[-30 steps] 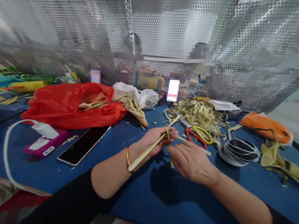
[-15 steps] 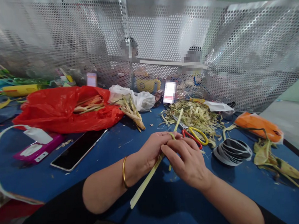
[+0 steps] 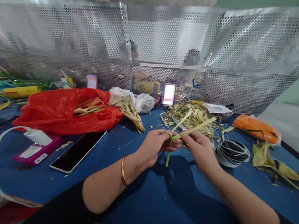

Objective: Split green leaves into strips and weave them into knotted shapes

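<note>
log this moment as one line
left hand: holds crossed pale strips | right hand: grips one of them | scissors: partly hidden behind right hand

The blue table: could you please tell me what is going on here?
A person works pale green strips with two bare hands. The left-hand grip pinches them where they cross and one loops round; the right-hand grip holds the strip that points off to the right. A short end hangs below the loop. Beyond the hands, on the blue table, lie a heap of shreds and partly hidden scissors. A red plastic bag is to the left.
</note>
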